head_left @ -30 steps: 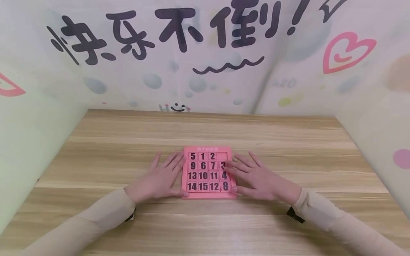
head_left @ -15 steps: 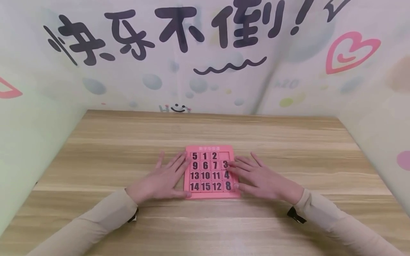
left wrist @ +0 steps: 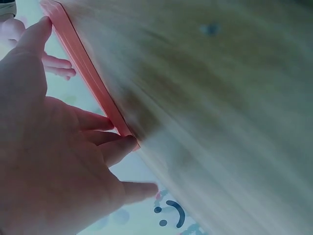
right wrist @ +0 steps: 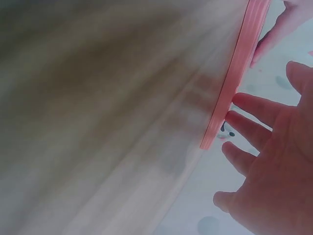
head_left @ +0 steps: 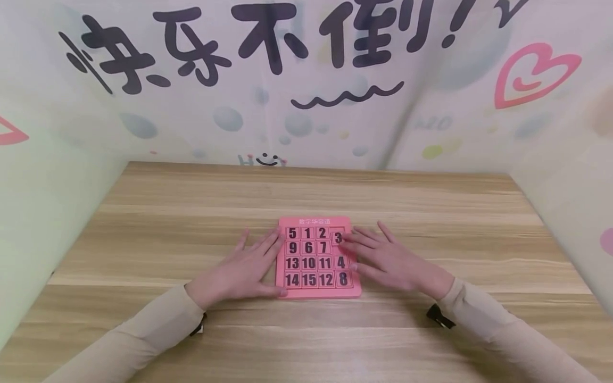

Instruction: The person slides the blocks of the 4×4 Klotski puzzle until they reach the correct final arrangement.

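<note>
**While left hand (head_left: pixel 241 271) lines one side of pink number puzzle (head_left: pixel 318 293), right hand (head_left: pixel 395 260) touches tile 3 (head_left: pixel 337 238)**

As seen from the head view, the puzzle lies flat on the wood-grain table (head_left: pixel 306 340), between the two hands. Tile 3 sits out of line in the right-hand column, slightly lower than tile 2 (head_left: pixel 322 233) beside it, with a gap between it and tile 4 (head_left: pixel 341 263) below.

The left hand's fingers are extended and released, their tips along the puzzle's left edge, the thumb at its lower left corner. The right hand's fingers are also straight and unclenched, fingertips on the right side of tile 3, the thumb at the puzzle's right edge near tile 4.

Both arms wear pale sleeves (head_left: pixel 143 330). Behind the table, a light wall (head_left: pixel 191 127) carries large black characters (head_left: pixel 274 42), a wavy line (head_left: pixel 347 97), a small smiley (head_left: pixel 266 161) and a pink heart (head_left: pixel 500 88).
</note>
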`<state>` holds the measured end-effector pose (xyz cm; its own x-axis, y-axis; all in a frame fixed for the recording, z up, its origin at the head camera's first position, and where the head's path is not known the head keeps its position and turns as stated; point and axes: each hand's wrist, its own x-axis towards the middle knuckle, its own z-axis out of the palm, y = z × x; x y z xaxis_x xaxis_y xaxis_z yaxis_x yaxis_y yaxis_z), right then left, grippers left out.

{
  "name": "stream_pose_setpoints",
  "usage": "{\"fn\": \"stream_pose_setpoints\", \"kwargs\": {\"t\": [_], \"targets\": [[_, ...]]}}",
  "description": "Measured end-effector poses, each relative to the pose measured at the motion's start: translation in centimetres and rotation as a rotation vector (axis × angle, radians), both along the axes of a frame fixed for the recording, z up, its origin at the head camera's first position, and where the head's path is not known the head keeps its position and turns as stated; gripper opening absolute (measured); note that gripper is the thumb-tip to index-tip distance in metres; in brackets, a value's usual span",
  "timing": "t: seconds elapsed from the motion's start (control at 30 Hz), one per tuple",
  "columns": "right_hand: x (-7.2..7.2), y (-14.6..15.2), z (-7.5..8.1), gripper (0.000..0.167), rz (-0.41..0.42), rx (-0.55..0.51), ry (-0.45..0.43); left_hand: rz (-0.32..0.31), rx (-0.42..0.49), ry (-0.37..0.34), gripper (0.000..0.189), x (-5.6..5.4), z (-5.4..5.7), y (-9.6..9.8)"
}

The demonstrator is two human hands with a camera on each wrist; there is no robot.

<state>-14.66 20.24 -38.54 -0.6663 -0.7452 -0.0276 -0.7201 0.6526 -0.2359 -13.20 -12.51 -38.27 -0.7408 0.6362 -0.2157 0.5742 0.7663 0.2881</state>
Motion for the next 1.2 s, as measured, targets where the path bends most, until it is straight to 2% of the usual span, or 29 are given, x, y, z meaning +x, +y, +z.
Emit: {"fn": "stream_pose_setpoints", "kwargs": {"t": [0.3,0.57,0.83,1.03,1.2], "targets": [[-0.7,-0.2,0.2,0.055,-0.047,0.042,-0.048,-0.019,0.025,0.0,0.109,-0.2,-0.3,0.1],[-1.3,-0.2,0.5,0.056,-0.036,0.054,-0.088,-0.02,0.022,-0.022,0.106,-0.2,-0.2,-0.1],[-1.9,-0.3,1.0,0.054,-0.02,0.017,-0.144,-0.016,0.019,-0.039,0.106,-0.2,-0.2,-0.2],[-1.5,-0.3,1.2,0.055,0.004,0.028,-0.128,-0.019,0.023,-0.037,0.106,-0.1,-0.2,-0.1],[-0.8,-0.4,1.3,0.053,0.078,-0.001,-0.063,-0.019,0.022,-0.036,0.106,-0.2,-0.2,-0.1]]}}
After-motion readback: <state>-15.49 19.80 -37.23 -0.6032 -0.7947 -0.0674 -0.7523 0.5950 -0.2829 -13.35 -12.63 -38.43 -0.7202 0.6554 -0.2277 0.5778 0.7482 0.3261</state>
